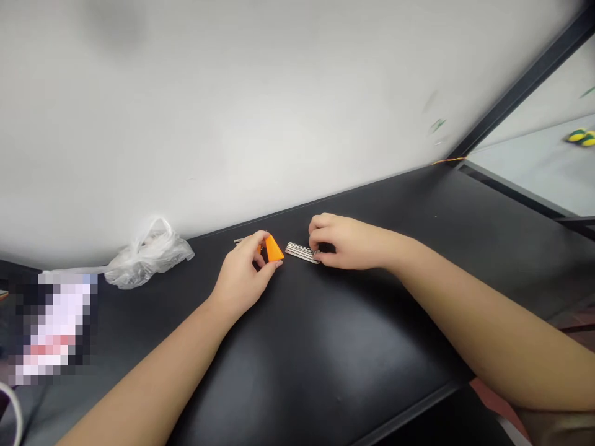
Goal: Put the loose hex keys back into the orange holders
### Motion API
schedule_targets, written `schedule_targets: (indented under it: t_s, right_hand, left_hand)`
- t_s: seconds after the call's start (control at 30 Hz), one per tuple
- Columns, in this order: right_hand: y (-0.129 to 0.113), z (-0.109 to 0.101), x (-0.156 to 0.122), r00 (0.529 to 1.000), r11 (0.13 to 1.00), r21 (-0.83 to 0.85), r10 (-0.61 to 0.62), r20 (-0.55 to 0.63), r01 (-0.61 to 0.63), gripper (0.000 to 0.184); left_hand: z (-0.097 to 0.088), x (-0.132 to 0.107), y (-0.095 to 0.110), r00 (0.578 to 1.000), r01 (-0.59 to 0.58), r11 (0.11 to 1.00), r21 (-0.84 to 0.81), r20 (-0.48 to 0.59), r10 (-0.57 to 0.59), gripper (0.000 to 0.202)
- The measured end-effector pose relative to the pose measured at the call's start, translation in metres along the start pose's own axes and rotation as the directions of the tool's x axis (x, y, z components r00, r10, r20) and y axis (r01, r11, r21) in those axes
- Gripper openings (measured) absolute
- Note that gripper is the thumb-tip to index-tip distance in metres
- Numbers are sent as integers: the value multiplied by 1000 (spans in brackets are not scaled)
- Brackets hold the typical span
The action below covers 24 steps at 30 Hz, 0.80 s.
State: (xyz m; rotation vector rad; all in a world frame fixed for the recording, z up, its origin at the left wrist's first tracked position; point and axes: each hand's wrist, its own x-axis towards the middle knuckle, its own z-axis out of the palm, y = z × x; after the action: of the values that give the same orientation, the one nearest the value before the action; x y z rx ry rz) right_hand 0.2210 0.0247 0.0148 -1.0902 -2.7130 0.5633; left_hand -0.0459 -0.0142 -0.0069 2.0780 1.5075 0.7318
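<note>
My left hand (246, 263) has its thumb and fingers closed around an orange wedge-shaped piece (274, 249) just above the black table. Dark gaps and small orange bits show behind its fingers, along with thin grey tips (238, 240) by the knuckles; what these belong to is hidden. To the right, a flat row of several thin silvery sticks (300, 251) lies side by side. My right hand (330, 240) pinches at the right end of this row, its fingertips covering that end. How many sticks it grips cannot be seen.
A knotted clear plastic bag (149, 257) sits against the white wall at left. Nearer, a pixelated patch (56, 328) hides something. A dark frame post (515, 87) rises at the table's right end. Beyond it, yellow-green objects (579, 137) lie on a pale surface.
</note>
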Motion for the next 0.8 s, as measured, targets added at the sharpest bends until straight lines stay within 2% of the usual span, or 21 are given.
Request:
schedule_targets:
  t_s: [0.17,0.33,0.47,0.6,0.7,0.8]
  right_hand:
    - [-21,3,2,990,985,-167,-21,139,45,10]
    - [-38,3,3,991,975,-223,6,131,23,7]
    - [-36,-4,-1,998,999,19,27,53,-28,5]
    - [-29,-6,-2,998,953,301,54,-44,-38,7]
    - [-26,-4,-1,996,904,424,75,-51,-47,7]
    - [-25,-2,-1,995,877,478,87,-45,-55,7]
  left_hand:
    - [1,1,-2,1000,6,1000,-3,-20,-6,44]
    - [0,1,-5,1000,16,1000,-14,-10,-16,48]
    - [3,0,-11,999,21,999,-34,-41,-22,49]
    - [6,-1,-14,997,24,998,-58,-68,-28,50]
    - [6,-2,-14,997,22,998,-63,-71,-26,49]
    - [6,-2,-13,997,26,998,-63,-72,-30,49]
